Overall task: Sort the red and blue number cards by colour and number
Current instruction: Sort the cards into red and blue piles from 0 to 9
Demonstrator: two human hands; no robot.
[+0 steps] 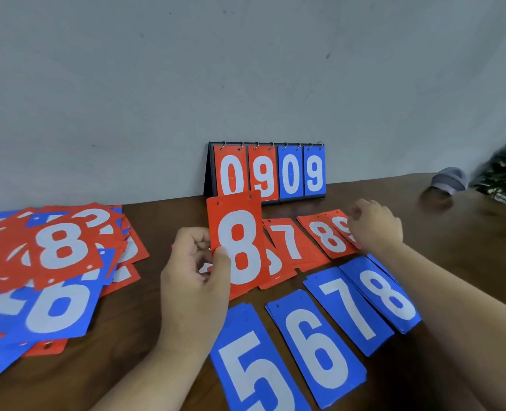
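My left hand [194,280] holds a red 8 card [240,244] upright above the table, thumb on its front. Behind it a row of red piles lies flat: a partly hidden pile [275,271], a red 7 pile [290,241], a red 8 pile [329,235] and a red 9 card [346,229]. My right hand [376,225] rests on the red 9 card with curled fingers. Nearer to me lie blue piles showing 5 [254,366], 6 [317,345], 7 [349,307] and 8 [385,295]. A mixed heap of red and blue cards [47,277] covers the left of the table.
A flip scoreboard [271,173] reading 0 9 0 9 stands against the grey wall at the back of the brown wooden table [145,336]. A grey cap [450,180] and a green plant [504,173] are at the far right.
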